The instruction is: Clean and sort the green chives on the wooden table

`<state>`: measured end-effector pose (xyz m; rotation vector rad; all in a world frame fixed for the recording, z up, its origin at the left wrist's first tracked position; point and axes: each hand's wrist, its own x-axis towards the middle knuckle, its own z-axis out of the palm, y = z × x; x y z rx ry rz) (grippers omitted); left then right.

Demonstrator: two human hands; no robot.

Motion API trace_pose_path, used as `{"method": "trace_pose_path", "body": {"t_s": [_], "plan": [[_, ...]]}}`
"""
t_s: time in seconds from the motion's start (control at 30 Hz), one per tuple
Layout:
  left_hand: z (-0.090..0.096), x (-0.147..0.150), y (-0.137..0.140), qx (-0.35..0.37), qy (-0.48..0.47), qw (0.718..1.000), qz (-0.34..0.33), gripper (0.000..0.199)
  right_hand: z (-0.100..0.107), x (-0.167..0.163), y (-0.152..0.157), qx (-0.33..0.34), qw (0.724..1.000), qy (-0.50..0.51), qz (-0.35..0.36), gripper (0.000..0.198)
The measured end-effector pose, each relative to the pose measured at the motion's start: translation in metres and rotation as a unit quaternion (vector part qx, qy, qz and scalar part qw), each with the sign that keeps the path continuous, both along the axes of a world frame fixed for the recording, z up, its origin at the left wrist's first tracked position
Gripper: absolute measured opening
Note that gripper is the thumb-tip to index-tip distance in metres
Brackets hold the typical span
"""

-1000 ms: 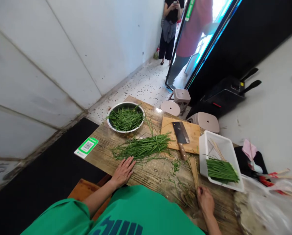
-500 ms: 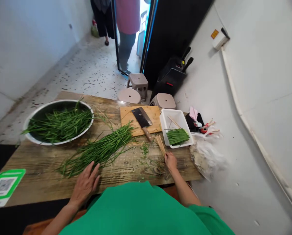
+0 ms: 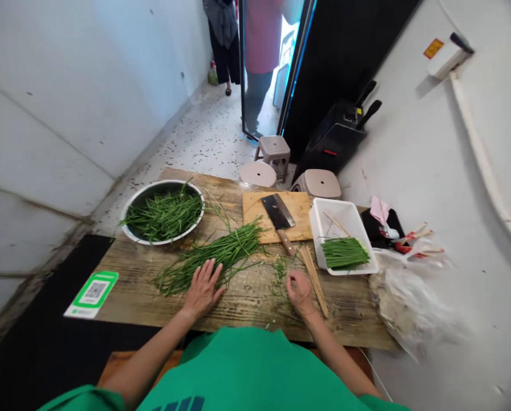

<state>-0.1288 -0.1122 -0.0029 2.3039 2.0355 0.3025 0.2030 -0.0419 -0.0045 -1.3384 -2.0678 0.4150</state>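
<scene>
My left hand [image 3: 203,288] lies with fingers spread on the near edge of a loose pile of garlic chives [image 3: 221,251]. My right hand [image 3: 300,292] is curled closed just above the table, by some chive scraps [image 3: 280,270]; whether anything is inside it is hidden. Right beside it a bundle of thin wooden skewers [image 3: 314,279] lies on the wood. A cleaver [image 3: 279,212] with a wooden handle rests on a cutting board [image 3: 251,208] beyond. To the right, a white plastic tray [image 3: 339,212] holds a neat stack of trimmed chives [image 3: 345,253] and a skewer.
A metal basin [image 3: 129,233] full of chives stands at the table's far left. A QR-code card [image 3: 92,294] lies near the left edge. Plastic bags [image 3: 409,291] sit at the right by the wall. Stools [image 3: 258,174] and two people are beyond the table.
My right hand has let go of the skewers, which now lie to its right. My left hand has moved onto the chives. The view has swung to the left.
</scene>
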Motion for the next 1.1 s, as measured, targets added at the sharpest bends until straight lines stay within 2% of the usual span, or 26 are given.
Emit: {"method": "trace_pose_path", "body": {"t_s": [0.07,0.13,0.27,0.33,0.4,0.47,0.57,0.63,0.73,0.8,0.9,0.97,1.03,1.1], "plan": [[-0.003,-0.003,0.020,-0.021,0.009,1.000,0.000,0.054,-0.005,-0.023,-0.014,-0.015,0.999,0.017,0.050,0.013],[-0.006,-0.017,0.039,-0.046,0.014,0.999,-0.013,0.047,-0.015,-0.042,-0.024,-0.028,0.997,0.022,0.069,0.018],[0.001,-0.054,0.065,-0.099,0.007,0.989,-0.108,0.043,-0.042,-0.064,-0.023,-0.007,0.999,0.028,0.025,0.024],[0.011,-0.060,0.071,-0.090,-0.004,0.988,-0.129,0.041,-0.055,-0.067,-0.015,0.015,1.000,0.025,-0.006,0.023],[0.019,-0.053,0.078,-0.056,-0.021,0.990,-0.127,0.050,-0.067,-0.069,-0.008,0.041,0.998,0.024,-0.034,0.023],[0.017,-0.034,0.088,-0.018,-0.038,0.993,-0.108,0.062,-0.075,-0.070,-0.004,0.065,0.995,0.037,-0.063,0.025],[-0.007,-0.002,0.108,0.007,-0.059,0.997,-0.051,0.089,-0.083,-0.071,-0.006,0.084,0.994,0.048,-0.059,0.030],[-0.027,0.012,0.115,0.012,-0.056,0.998,-0.035,0.096,-0.084,-0.070,-0.009,0.099,0.993,0.047,-0.042,0.032],[-0.043,0.016,0.109,0.021,-0.030,0.995,-0.088,0.078,-0.081,-0.067,-0.013,0.109,0.992,0.048,-0.047,0.034],[-0.044,0.011,0.096,0.025,-0.017,0.985,-0.168,0.063,-0.077,-0.064,-0.014,0.112,0.990,0.065,-0.055,0.034],[-0.040,0.003,0.075,0.040,0.003,0.962,-0.271,0.054,-0.070,-0.061,-0.015,0.113,0.986,0.099,-0.066,0.034],[-0.040,0.000,0.066,0.073,0.025,0.963,-0.257,0.053,-0.067,-0.060,-0.015,0.105,0.985,0.120,-0.069,0.035],[-0.044,0.000,0.062,0.106,0.045,0.976,-0.186,0.057,-0.064,-0.059,-0.014,0.111,0.981,0.137,-0.077,0.035],[-0.049,0.001,0.061,0.108,0.052,0.985,-0.122,0.065,-0.063,-0.058,-0.011,0.149,0.974,0.147,-0.081,0.033]]}}
